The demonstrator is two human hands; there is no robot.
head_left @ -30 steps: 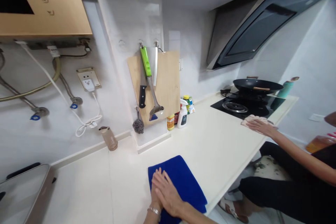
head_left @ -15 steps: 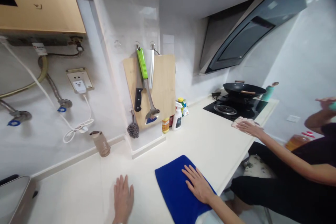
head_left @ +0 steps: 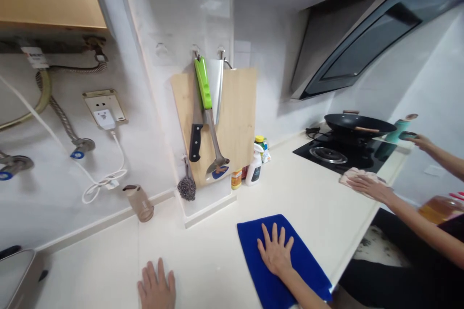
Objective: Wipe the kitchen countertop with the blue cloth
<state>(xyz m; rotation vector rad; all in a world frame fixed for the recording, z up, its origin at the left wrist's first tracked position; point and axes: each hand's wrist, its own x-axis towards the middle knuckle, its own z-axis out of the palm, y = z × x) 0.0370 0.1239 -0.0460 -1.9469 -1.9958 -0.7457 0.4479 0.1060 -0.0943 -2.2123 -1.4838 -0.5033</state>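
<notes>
My right hand lies flat on a blue cloth, fingers spread, pressing it against the white counter. To the left, my left hand rests palm down on the bare counter with its fingers extended, partly cut off by the lower edge of the view. It holds nothing. Beyond it a brownish translucent bottle stands by the wall. A white spray bottle stands behind the cloth, beside a yellow-labelled container.
Against the wall hang a cutting board, knives, a green-handled ladle and a scrubber. At right, another person's hand rests on a pale pink cloth near the stove and wok. A metal-rimmed tray sits at far left.
My right hand now lies nearer the middle of the blue cloth, with its fingers spread wider. The other person's far hand has reached toward the green bottle, holding a dark round object. The view has shifted.
</notes>
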